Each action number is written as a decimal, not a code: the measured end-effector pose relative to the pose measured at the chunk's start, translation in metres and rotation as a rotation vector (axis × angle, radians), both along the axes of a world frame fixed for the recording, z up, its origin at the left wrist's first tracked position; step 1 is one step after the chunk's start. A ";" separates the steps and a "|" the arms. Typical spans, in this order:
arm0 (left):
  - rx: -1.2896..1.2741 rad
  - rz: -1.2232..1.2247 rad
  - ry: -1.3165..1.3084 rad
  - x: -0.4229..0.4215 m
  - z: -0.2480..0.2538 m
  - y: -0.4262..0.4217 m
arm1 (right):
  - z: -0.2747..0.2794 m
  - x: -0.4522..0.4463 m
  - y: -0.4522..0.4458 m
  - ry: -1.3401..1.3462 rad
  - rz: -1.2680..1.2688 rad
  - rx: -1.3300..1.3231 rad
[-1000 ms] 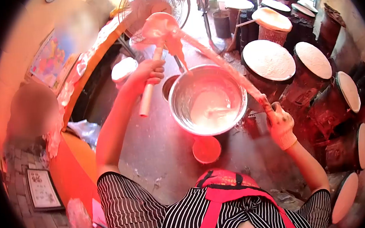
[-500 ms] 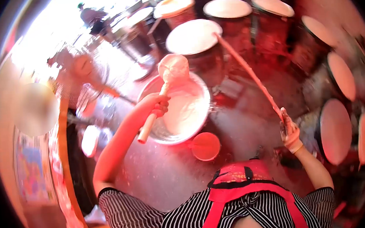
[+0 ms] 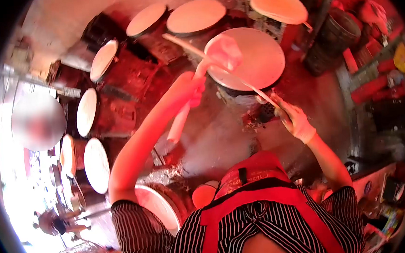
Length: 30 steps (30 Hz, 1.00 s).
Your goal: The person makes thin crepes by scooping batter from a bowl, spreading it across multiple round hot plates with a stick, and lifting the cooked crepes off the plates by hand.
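Observation:
My left hand [image 3: 188, 90] grips the thick pale handle of a ladle [image 3: 223, 52], whose rounded head is coated in pale batter. That head hangs over the left part of a large round griddle [image 3: 265, 54] with a pale surface. In my right hand [image 3: 292, 120], which wears a light glove with dark fingertips, is one end of a long thin stick [image 3: 260, 93]. The stick slants up and left over the griddle, passing behind the ladle. I cannot tell whether stick and ladle touch.
Other round griddles [image 3: 97, 165] with pale surfaces stand in an arc from left to back. A large batter tub [image 3: 177, 220] and a red round container [image 3: 202, 197] are by my left side. A dark barrel [image 3: 339, 28] stands back right; a person [image 3: 54, 221] is far left.
My body has turned right, away from the tub of batter. The ladle has moved from above the tub to above a griddle. Both hands keep their holds, and the stick now crosses the ladle.

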State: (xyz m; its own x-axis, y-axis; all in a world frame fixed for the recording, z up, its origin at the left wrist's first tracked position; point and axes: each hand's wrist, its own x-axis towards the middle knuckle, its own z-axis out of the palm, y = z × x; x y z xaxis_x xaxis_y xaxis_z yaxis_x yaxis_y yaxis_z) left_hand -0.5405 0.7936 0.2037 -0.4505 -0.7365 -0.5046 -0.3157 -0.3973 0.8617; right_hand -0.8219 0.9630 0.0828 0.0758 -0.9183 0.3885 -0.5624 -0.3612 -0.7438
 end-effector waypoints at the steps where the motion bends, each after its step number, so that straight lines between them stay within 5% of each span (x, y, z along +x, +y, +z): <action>1: -0.188 -0.011 -0.070 -0.031 -0.002 -0.008 | 0.001 -0.014 -0.007 0.290 -0.063 -0.044; 3: -0.514 -0.090 -0.174 -0.090 -0.015 -0.026 | 0.022 -0.033 -0.027 0.492 -0.225 -0.220; 6: -0.995 -0.247 -0.304 -0.150 -0.068 -0.057 | 0.024 -0.062 -0.038 0.328 -0.430 0.109; 9: -1.139 -0.215 -0.256 -0.186 -0.116 -0.058 | -0.026 -0.082 -0.035 -0.539 -0.357 0.373; 10: -1.002 -0.186 -0.247 -0.195 -0.127 -0.057 | -0.034 -0.083 -0.031 -0.893 -0.370 0.474; 13: -0.593 -0.025 -0.107 -0.221 -0.162 -0.054 | -0.079 -0.064 -0.018 -1.277 -0.467 0.650; 15: -0.515 0.117 0.007 -0.232 -0.191 -0.064 | -0.164 -0.044 -0.039 -0.628 -0.626 0.146; 17: -0.469 0.212 0.104 -0.235 -0.214 -0.079 | -0.183 -0.025 -0.045 -0.266 -0.740 0.027; 20: -0.407 0.254 0.266 -0.239 -0.224 -0.108 | -0.147 0.004 -0.053 -0.089 -0.925 0.545; 23: -0.121 0.195 0.543 -0.217 -0.198 -0.137 | -0.124 0.031 -0.093 -0.202 -0.985 0.536; 26: 0.354 -0.041 0.824 -0.184 -0.150 -0.173 | -0.189 0.034 -0.138 -0.498 -0.910 0.312; 28: 0.451 -0.191 0.753 -0.169 -0.133 -0.202 | -0.144 0.035 -0.152 -1.176 -0.868 0.501; 30: 0.384 -0.276 0.520 -0.147 -0.134 -0.219 | -0.114 0.060 -0.145 -1.368 -0.897 0.356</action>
